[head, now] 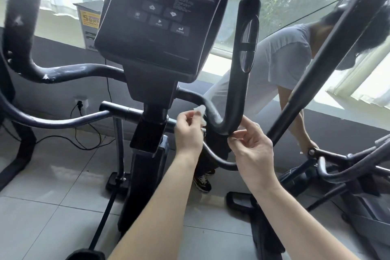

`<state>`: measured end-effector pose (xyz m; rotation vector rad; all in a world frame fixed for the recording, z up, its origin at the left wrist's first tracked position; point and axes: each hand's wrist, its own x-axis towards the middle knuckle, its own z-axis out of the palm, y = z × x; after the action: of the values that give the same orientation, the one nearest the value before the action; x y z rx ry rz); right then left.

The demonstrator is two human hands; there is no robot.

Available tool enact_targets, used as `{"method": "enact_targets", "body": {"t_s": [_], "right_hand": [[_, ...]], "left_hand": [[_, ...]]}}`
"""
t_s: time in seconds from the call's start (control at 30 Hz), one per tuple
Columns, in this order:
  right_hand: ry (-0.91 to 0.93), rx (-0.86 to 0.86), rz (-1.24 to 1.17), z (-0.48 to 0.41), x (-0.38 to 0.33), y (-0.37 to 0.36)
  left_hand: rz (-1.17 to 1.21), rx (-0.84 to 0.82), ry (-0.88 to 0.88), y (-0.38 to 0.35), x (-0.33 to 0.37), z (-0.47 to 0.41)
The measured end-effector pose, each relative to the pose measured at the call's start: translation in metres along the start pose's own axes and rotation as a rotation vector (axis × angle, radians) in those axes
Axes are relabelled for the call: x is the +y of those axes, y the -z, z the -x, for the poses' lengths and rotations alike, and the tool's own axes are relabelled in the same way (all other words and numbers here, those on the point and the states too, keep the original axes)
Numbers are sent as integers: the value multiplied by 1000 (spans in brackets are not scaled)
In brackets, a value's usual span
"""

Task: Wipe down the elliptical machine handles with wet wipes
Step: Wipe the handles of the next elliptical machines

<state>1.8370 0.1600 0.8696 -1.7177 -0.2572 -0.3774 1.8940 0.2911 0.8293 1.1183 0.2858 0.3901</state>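
We see the black matt tube handle (233,82) of the elliptical machine, just right of the dark console (160,17). It comes out from the column, dips into a rounded bend and then rises upright to a rounded end. Near the top it carries an oval, shiny grey sensor plate (249,44). Its surface looks dull and a little grainy at the bend. The small crumpled white wet wipe (200,110) lies against the left side of this bend. The grip of our left hand (187,133) pinches it between thumb and forefinger. Our right hand (254,150) is under the bend, its thumb and forefinger pressed together at the tube. We cannot tell if this grip holds anything.
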Motion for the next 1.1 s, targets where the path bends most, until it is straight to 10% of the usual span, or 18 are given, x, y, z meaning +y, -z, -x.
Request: {"method": "enact_targets", "body": {"t_s": [0.57,1.1], "right_hand": [[-87,-39,-151,12,-4,32],[-218,-1108,-462,220,-79,1]], "left_hand": [[122,-157,59,-25,24,131],[-645,562,-128,139,88,394]]}}
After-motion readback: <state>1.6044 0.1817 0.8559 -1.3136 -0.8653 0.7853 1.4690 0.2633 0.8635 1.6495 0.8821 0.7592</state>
